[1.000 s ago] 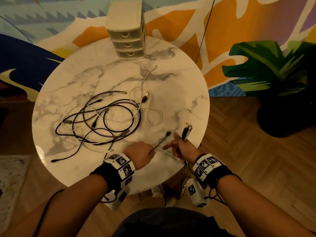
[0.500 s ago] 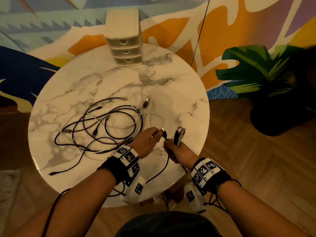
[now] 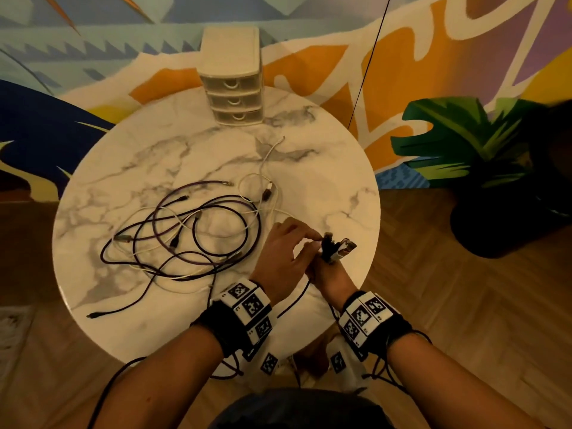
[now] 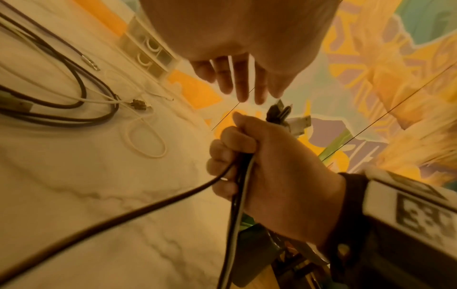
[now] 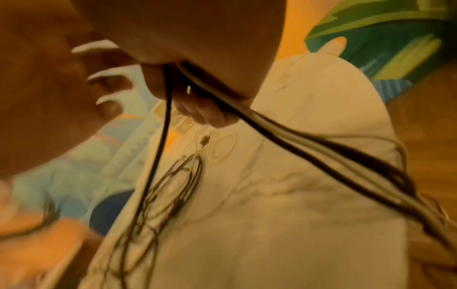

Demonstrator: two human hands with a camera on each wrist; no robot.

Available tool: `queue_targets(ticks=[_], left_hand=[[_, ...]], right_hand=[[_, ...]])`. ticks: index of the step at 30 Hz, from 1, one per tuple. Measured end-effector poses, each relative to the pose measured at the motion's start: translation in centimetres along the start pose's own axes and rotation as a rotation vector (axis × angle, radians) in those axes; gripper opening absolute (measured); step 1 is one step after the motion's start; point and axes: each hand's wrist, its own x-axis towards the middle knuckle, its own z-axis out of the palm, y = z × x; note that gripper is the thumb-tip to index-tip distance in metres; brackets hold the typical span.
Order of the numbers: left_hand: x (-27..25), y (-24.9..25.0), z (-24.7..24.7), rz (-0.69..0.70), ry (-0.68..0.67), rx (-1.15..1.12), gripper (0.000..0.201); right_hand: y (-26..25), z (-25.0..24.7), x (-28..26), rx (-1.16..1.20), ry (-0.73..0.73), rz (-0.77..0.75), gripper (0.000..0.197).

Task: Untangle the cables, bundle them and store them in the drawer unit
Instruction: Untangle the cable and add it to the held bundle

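Observation:
My right hand [image 3: 328,270] grips a bunch of cable ends [image 3: 339,247] in a fist above the near right part of the round marble table [image 3: 325,168]; their plugs stick up out of it. In the left wrist view the right hand [image 4: 259,156] holds dark and pale strands that hang below it. My left hand [image 3: 305,239] is beside it, its fingers [image 4: 242,86] straight with the tips at the plugs. A tangle of dark and white cables [image 3: 192,233] lies left of the hands. The cream drawer unit [image 3: 233,85] stands at the table's far edge, its three drawers closed.
A dark held cable [image 3: 294,301] droops over the table's near edge. A potted plant [image 3: 483,168] stands on the wooden floor to the right. A thin black cord [image 3: 365,66] hangs along the painted wall. A rug corner [image 3: 12,323] shows at the left.
My left hand lifted a black cable end off the table and brought it to my right hand, which now holds it with the other plugs. The left fingers have straightened.

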Motion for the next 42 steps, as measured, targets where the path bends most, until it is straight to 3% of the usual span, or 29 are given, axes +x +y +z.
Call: queue_targets(ticks=[2, 3, 6, 8, 10, 13, 16, 18, 20, 24, 26, 31, 33, 35, 38, 40, 42], left_hand=[[-0.4, 0.0, -0.2, -0.069, -0.052, 0.012, 0.024], [-0.7, -0.3, -0.2, -0.135, -0.189, 0.036, 0.029], [-2.7, -2.5, 0.3, -0.337, -0.798, 0.197, 0.027], [-3.9, -4.9, 0.0, -0.494, -0.980, 0.230, 0.030], [-4.2, -7.3, -1.8, -0.601, -0.871, 0.278, 0.029], [-3.6, -9.5, -5.9, -0.560, -0.528, 0.429, 0.020], [-1.5, -8.1, -8.5, -0.545, -0.263, 0.459, 0.032], [0.5, -5.7, -8.6, -0.480, -0.113, 0.534, 0.038], [2.2, -2.8, -7.5, -0.378, -0.015, 0.677, 0.040], [3.1, 2.8, -3.1, -0.191, -0.155, 1.008, 0.027], [2.8, 4.2, -1.3, -0.169, -0.266, 1.053, 0.024], [1.9, 3.7, 0.9, -0.229, -0.386, 0.990, 0.024], [1.7, 3.0, 1.4, -0.243, -0.365, 0.889, 0.023], [1.4, 1.4, 1.5, -0.325, -0.342, 0.709, 0.028], [1.4, -3.2, -1.1, -0.607, -0.346, 0.489, 0.029], [1.9, -5.7, -4.8, -0.712, -0.203, 0.449, 0.028], [2.6, -6.5, -7.9, -0.619, 0.027, 0.457, 0.025]], right_hand=[[-0.2, -0.2, 0.6, 0.239, 0.112, -0.015, 0.042], [-0.6, -0.5, 0.9, 0.372, 0.159, 0.000, 0.047], [-1.4, -3.2, 2.2, 0.678, 0.188, 0.097, 0.053], [-1.5, -5.6, 3.1, 0.849, 0.165, 0.140, 0.055], [-1.4, -7.7, 3.9, 0.965, 0.167, 0.118, 0.060], [-1.7, -9.6, 4.5, 0.954, 0.319, 0.045, 0.057], [-3.1, -9.2, 3.9, 0.829, 0.419, -0.054, 0.053], [-4.3, -7.6, 2.9, 0.661, 0.323, -0.107, 0.055], [-5.5, -5.9, 1.3, 0.400, 0.102, -0.134, 0.060], [-5.7, -3.5, -1.2, -0.140, -0.324, -0.112, 0.075], [-5.1, -3.4, -1.3, -0.275, -0.344, -0.109, 0.075], [-3.8, -5.0, -1.0, -0.260, -0.387, -0.054, 0.055], [-3.6, -5.4, -1.0, -0.299, -0.385, -0.080, 0.050], [-3.5, -5.9, -0.7, -0.267, -0.292, -0.091, 0.046], [-3.7, -7.2, 0.1, -0.156, -0.155, -0.076, 0.044], [-3.5, -8.2, 0.7, -0.182, -0.132, -0.066, 0.044], [-3.1, -8.7, 1.3, -0.259, -0.149, -0.076, 0.047]])
